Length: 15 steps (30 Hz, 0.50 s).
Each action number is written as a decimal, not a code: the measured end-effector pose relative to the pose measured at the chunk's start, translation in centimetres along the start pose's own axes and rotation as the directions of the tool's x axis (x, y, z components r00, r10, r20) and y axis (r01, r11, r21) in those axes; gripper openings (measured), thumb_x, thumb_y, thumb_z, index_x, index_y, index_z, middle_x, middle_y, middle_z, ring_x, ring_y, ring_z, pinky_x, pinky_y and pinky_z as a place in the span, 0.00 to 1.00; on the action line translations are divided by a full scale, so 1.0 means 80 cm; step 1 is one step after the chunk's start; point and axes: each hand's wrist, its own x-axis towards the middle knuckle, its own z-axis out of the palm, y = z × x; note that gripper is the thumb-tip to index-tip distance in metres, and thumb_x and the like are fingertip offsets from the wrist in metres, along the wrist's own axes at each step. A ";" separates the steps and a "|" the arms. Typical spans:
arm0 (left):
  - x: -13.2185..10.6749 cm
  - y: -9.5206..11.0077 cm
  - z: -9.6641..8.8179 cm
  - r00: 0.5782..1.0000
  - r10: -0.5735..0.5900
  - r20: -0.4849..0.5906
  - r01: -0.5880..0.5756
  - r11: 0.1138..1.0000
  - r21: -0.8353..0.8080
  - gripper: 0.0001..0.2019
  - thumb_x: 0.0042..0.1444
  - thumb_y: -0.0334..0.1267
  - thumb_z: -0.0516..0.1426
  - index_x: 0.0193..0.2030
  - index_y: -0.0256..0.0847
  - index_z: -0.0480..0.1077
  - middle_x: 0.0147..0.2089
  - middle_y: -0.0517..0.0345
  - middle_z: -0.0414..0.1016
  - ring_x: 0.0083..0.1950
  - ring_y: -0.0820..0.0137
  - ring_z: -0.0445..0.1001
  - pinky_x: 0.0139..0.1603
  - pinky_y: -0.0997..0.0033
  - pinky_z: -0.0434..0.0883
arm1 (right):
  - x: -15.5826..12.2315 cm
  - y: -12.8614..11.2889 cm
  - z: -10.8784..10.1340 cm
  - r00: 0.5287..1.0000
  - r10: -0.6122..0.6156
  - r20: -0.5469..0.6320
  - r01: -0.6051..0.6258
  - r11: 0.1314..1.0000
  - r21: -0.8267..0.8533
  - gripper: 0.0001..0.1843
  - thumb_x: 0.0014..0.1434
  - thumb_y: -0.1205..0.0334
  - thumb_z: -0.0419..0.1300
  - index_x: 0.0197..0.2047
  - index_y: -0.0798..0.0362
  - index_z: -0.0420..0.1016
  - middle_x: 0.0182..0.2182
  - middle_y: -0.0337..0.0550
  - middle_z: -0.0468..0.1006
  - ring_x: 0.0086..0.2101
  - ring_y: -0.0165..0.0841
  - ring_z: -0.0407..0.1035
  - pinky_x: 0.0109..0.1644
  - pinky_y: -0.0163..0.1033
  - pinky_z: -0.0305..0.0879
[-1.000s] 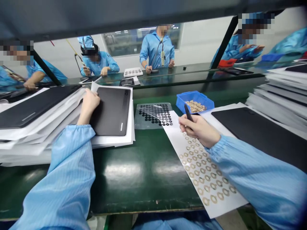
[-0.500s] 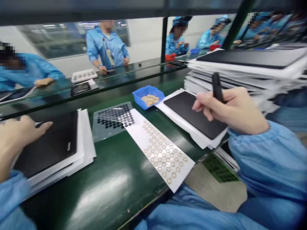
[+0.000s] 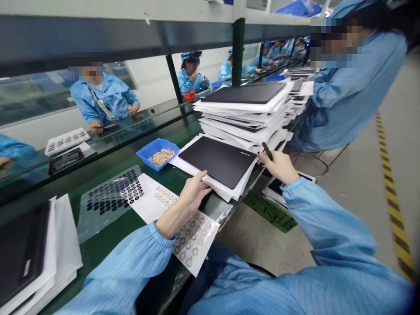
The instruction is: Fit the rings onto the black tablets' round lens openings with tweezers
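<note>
A dark flat panel lies on white sheets at the bench edge. My left hand rests its fingers against the near left edge of those sheets, gripping them. My right hand is closed on a thin black pen-like tool and touches the panel's right corner. Under my left forearm lies a white sheet of tan ring stickers. A clear sheet of black rings lies to its left.
A blue tray of small tan parts stands behind the panel. A tall stack of panels and sheets rises at the right. Another panel on sheets lies at the far left. A person in blue stands beside the stack; others work across the bench.
My view swung right. My left hand left the left-side panel and came across to the sheets under the right-side panel. My right hand, still holding the tool, moved to that panel's right corner.
</note>
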 end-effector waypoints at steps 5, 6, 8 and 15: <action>0.013 0.006 0.026 0.995 -0.014 -0.103 0.005 0.996 -0.093 0.03 0.61 0.32 0.55 0.41 0.35 0.67 0.30 0.55 0.74 0.32 0.68 0.77 0.44 0.61 0.77 | -0.010 0.000 0.022 0.998 0.048 -0.039 -0.047 0.998 0.033 0.14 0.63 0.62 0.52 0.31 0.59 0.73 0.33 0.59 0.77 0.37 0.45 0.72 0.41 0.41 0.62; 0.017 0.008 0.032 0.994 -0.013 -0.107 0.001 0.994 -0.112 0.03 0.61 0.32 0.56 0.41 0.35 0.67 0.30 0.56 0.75 0.32 0.69 0.77 0.44 0.62 0.77 | -0.011 0.000 0.025 0.998 0.051 -0.046 -0.049 0.998 0.048 0.14 0.63 0.61 0.51 0.32 0.59 0.73 0.34 0.60 0.77 0.37 0.45 0.72 0.41 0.42 0.62; 0.025 0.010 0.040 0.996 -0.008 -0.093 -0.006 0.990 -0.142 0.02 0.60 0.31 0.57 0.40 0.36 0.69 0.31 0.57 0.76 0.32 0.70 0.77 0.44 0.65 0.77 | -0.012 0.001 0.030 0.997 0.052 -0.056 -0.048 0.996 0.081 0.13 0.63 0.62 0.51 0.32 0.59 0.72 0.34 0.60 0.76 0.38 0.45 0.72 0.43 0.43 0.63; 0.044 0.013 0.032 0.996 0.055 -0.076 -0.063 0.993 -0.103 0.06 0.54 0.31 0.63 0.39 0.33 0.73 0.33 0.56 0.78 0.29 0.73 0.76 0.34 0.72 0.76 | -0.017 0.011 0.034 0.997 0.034 -0.070 -0.018 0.975 0.220 0.10 0.61 0.62 0.52 0.32 0.56 0.70 0.34 0.54 0.74 0.39 0.43 0.70 0.47 0.43 0.64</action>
